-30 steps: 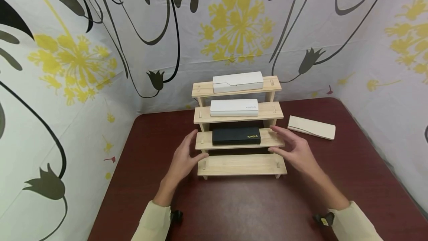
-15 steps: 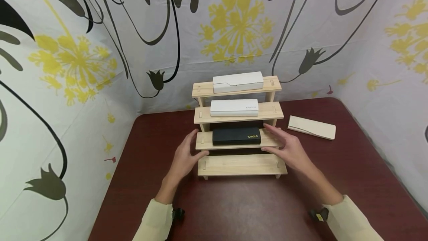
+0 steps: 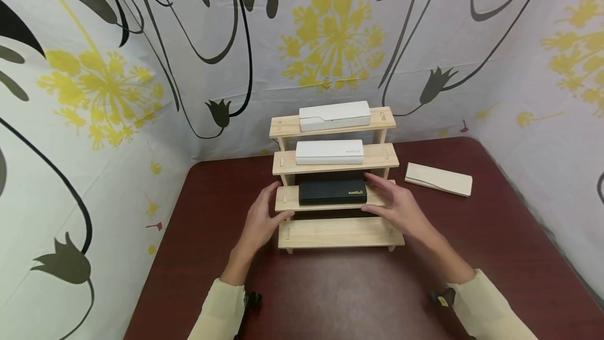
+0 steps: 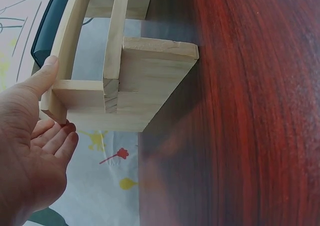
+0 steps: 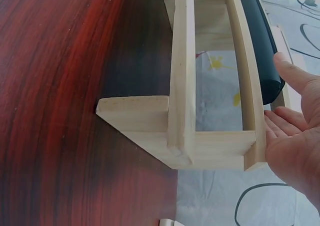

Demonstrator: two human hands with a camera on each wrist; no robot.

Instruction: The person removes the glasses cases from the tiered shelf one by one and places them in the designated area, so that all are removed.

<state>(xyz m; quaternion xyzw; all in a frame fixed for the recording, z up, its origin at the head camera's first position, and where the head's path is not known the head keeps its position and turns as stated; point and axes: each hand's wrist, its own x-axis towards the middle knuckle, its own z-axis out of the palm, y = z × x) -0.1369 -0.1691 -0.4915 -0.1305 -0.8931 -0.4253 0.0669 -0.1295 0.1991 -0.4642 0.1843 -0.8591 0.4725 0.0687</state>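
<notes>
A wooden stepped display stand [image 3: 342,233] stands on the table. On its shelf second from the bottom lies a black case [image 3: 332,192] with gold lettering. My left hand [image 3: 260,222] holds the left end of that shelf, its thumb in front and fingers round the board end. At the right end of the black case is my right hand [image 3: 400,204], fingers spread, thumb near the front corner and index finger near the back. In the right wrist view the thumb lies beside the black case [image 5: 260,45]; whether it touches is unclear.
White cases lie on the two upper shelves, one on the top [image 3: 335,117] and one below [image 3: 330,152]. A cream case [image 3: 438,179] lies on the dark red table [image 3: 349,287] right of the stand. A flower-patterned cloth [image 3: 264,77] hangs behind.
My right hand has moved left along the shelf, from its right end to the end of the black case. The left hand has stayed almost where it was.
</notes>
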